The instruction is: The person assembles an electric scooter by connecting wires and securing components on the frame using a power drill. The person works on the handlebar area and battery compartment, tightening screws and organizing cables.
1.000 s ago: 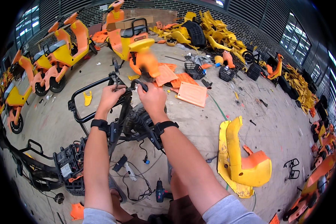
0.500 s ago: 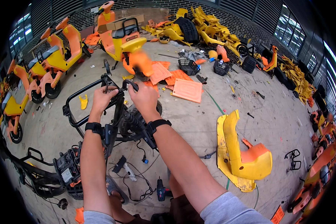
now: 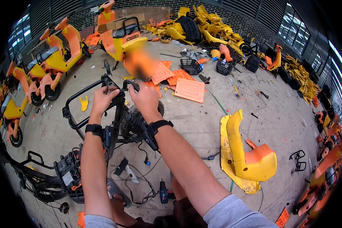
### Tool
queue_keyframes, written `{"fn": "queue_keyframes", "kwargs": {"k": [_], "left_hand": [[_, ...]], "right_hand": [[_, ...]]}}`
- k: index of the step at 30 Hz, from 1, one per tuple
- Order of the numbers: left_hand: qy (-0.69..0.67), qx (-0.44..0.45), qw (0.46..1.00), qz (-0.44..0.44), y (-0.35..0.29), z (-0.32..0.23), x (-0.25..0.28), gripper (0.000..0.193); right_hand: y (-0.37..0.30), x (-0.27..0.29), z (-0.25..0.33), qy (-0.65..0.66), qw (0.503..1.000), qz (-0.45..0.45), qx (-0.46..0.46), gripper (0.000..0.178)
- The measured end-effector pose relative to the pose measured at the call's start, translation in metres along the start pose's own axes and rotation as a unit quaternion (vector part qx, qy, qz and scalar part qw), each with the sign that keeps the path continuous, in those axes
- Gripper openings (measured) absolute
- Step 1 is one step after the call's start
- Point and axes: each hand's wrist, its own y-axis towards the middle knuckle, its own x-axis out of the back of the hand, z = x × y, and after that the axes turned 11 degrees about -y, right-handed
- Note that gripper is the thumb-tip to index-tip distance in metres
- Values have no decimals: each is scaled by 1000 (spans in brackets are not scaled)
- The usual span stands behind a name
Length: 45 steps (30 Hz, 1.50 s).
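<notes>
At the top of a bare black scooter frame [image 3: 118, 110], my two hands work close together, and I watch from far away. My left hand [image 3: 103, 100] has its fingers bent and its thumb up against the top of the frame. I cannot tell if it pinches some small part there. My right hand [image 3: 143, 98] is just beside it, curled around a curved black piece [image 3: 131, 84] that pokes up past the fingers. I cannot tell what that piece is. Each wrist wears a black band.

The frame stands in front of me, with a black metal loop [image 3: 76, 98] on its left and a springy black shock [image 3: 133, 121] below my right hand. Under my arms, a drill [image 3: 163, 193] stands out on the gray floor [image 3: 193, 129], near a black cable and a thin white piece [image 3: 132, 174]. On the right lies a big yellow and orange shell [image 3: 260, 165]. Past my hands, a flat orange panel [image 3: 189, 90] lies near two black baskets. Yellow and orange scooters stand at the upper left.
</notes>
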Motion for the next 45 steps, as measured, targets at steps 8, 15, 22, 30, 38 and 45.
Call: {"fn": "queue_keyframes", "kwargs": {"k": [8, 15, 22, 30, 38, 45], "left_hand": [[13, 7, 1000, 20, -2, -4, 1, 25], [14, 32, 999, 21, -5, -9, -1, 28], [29, 17, 999, 18, 0, -5, -2, 26], [35, -24, 999, 14, -3, -3, 6, 25], [-35, 15, 999, 13, -5, -9, 1, 25], [58, 45, 997, 15, -4, -14, -1, 26]], "right_hand": [[0, 0, 0, 0, 1000, 6, -3, 36], [-1, 3, 0, -7, 1000, 2, -2, 36], [0, 1, -3, 2, 1000, 2, -7, 36], [0, 4, 4, -27, 1000, 15, -1, 40], [-1, 2, 2, -21, 1000, 12, 0, 38], [1, 5, 0, -38, 999, 2, 3, 37]]}}
